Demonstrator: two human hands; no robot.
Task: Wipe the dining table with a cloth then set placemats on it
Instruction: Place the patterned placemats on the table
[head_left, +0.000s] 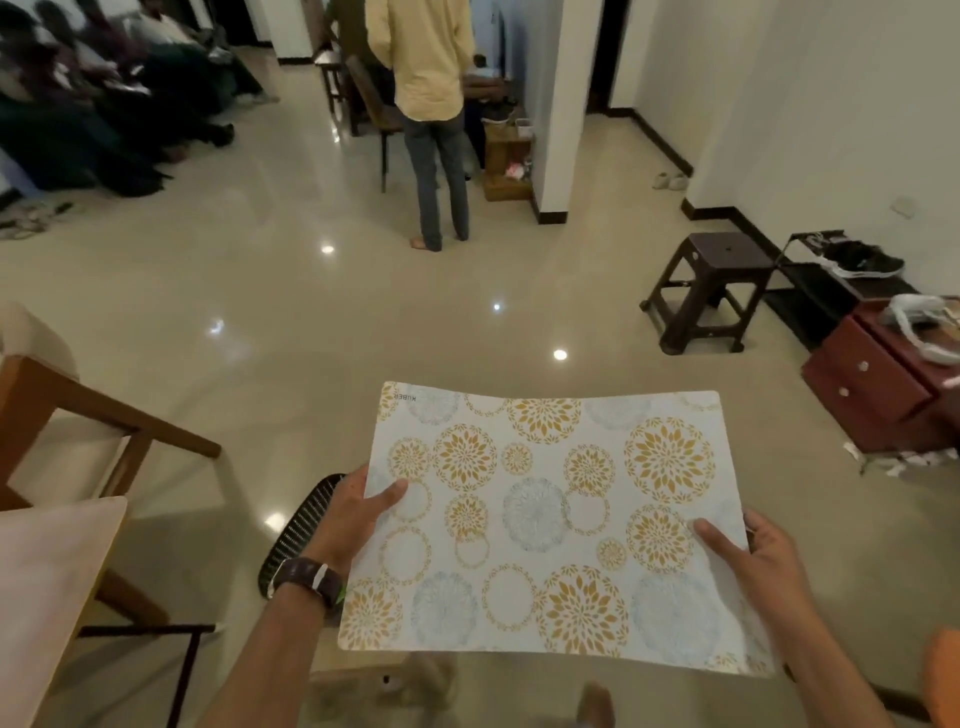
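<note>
You've got the placemat (545, 519) up in the air over the floor, left hand (353, 514) pinching one short edge, right hand (748, 551) the other, thumbs on top. Looks thin, light and bendy, probably slick, so I'd keep holding both edges.

Single head-worn view — looks forward and down, near the hands (561, 540).
</note>
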